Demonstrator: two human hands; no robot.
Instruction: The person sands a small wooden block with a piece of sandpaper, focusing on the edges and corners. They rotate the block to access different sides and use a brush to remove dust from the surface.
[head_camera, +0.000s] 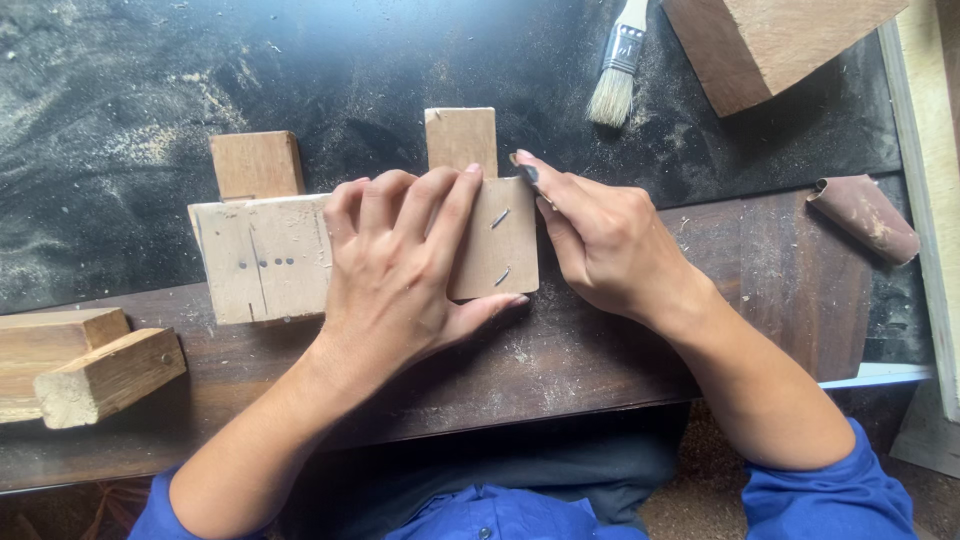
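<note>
You've got a pale, rough wood block (270, 258) w/ metal staples (500, 218), on a dark, dusty matt wood bench (760, 260), plus gritty brown sandpaper (866, 216).

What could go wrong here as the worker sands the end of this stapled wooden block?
The left hand lies flat beside two metal staples in the wooden block; a slip could scratch the fingers. The right hand pinches its sandpaper piece close to the edge, so skin may get abraded.

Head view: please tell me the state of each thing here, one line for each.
Wooden piece: flat, held down.
Left hand: pressing on the wooden piece.
Right hand: pinching small sandpaper at the piece's end.
Brush: lying unused.
Sandpaper roll: curled, untouched.
Workbench: dusty.
</note>
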